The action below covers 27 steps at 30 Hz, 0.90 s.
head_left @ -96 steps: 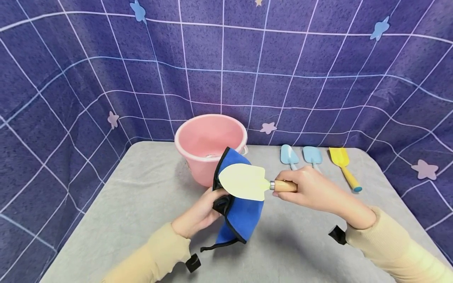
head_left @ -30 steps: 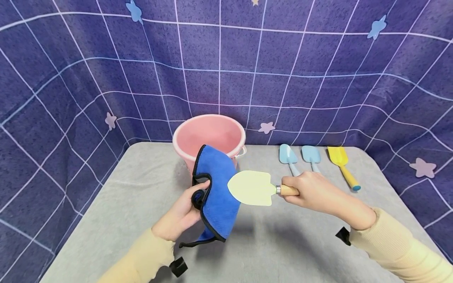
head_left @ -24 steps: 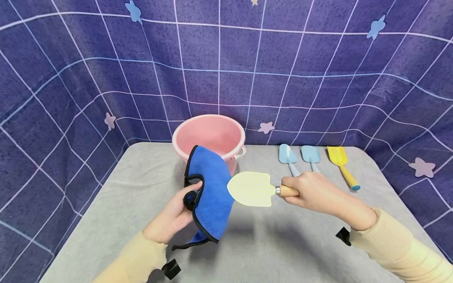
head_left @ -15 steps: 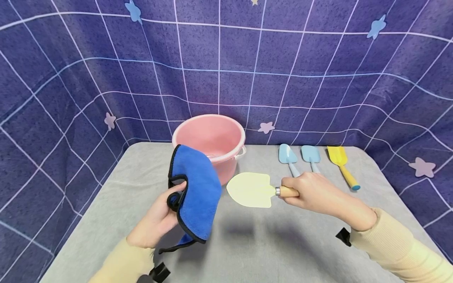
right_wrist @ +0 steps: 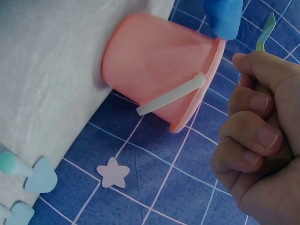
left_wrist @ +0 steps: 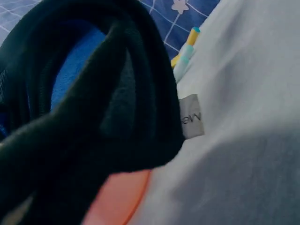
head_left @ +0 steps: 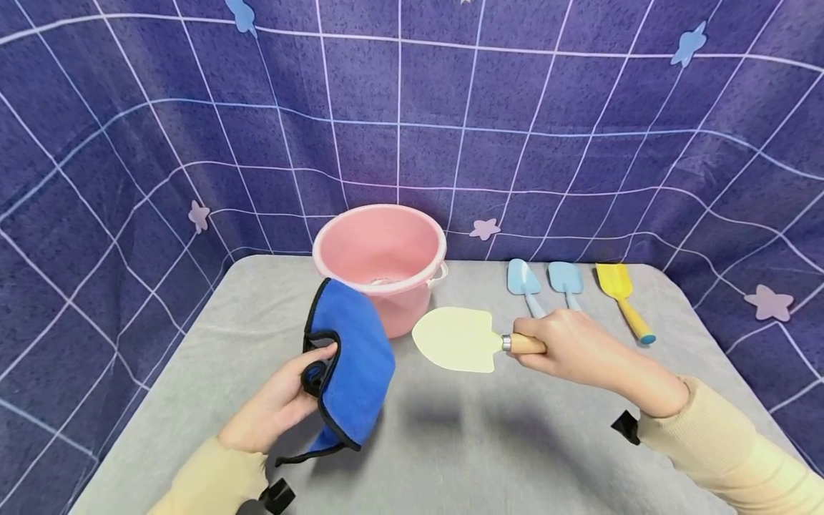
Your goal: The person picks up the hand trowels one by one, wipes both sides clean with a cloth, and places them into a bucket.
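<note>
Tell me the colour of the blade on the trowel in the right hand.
Pale cream-yellow; the trowel blade shows best in the head view.

Lighting: even, bright, diffuse, cast from above. Soft shadows are thrown on the grey table cover [head_left: 489, 450] beneath the cloth [head_left: 350, 361] and trowel [head_left: 457, 340]. No glare is seen. Head view: sharp, backdrop grid bowed towards the edges. Left wrist view: blurred, largely blocked by dark cloth edging. Right wrist view: fingers [right_wrist: 255, 140] slightly soft.
</note>
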Tool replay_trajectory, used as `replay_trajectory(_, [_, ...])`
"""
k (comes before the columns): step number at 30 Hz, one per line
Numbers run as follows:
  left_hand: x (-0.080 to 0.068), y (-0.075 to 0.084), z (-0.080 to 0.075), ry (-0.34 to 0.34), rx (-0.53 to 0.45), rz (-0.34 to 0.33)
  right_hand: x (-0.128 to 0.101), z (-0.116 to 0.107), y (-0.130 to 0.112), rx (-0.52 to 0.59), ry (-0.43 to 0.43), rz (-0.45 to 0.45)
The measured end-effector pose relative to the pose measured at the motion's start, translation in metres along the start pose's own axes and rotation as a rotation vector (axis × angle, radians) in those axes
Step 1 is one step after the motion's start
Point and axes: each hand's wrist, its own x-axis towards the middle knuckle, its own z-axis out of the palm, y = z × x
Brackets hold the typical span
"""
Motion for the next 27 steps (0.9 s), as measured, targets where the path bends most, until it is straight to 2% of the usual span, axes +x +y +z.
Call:
replay_trajectory(8, [0.015, -0.015, 0.011, -0.049, 0.213, -0.085, 0.004, 0.0, -0.002, -0.006, 0.009, -0.009])
replay_trajectory(11, [0.023, -0.02, 0.017, -0.036, 0.257, -0.11, 0.005, 0.0, -0.002, -0.008, 0.012, -0.008])
replay_trajectory(18, [0.05, -0.035, 0.034, -0.027, 0.244, -0.172, 0.007, -0.001, -0.004, 0.001, 0.002, 0.0])
replay_trajectory(22, [0.063, -0.042, 0.044, -0.042, 0.215, -0.167, 0.007, -0.002, -0.006, 0.004, -0.002, 0.009])
replay_trajectory(27, [0.071, -0.048, 0.055, -0.054, 0.168, -0.145, 0.007, -0.001, -0.008, 0.007, -0.003, 0.007])
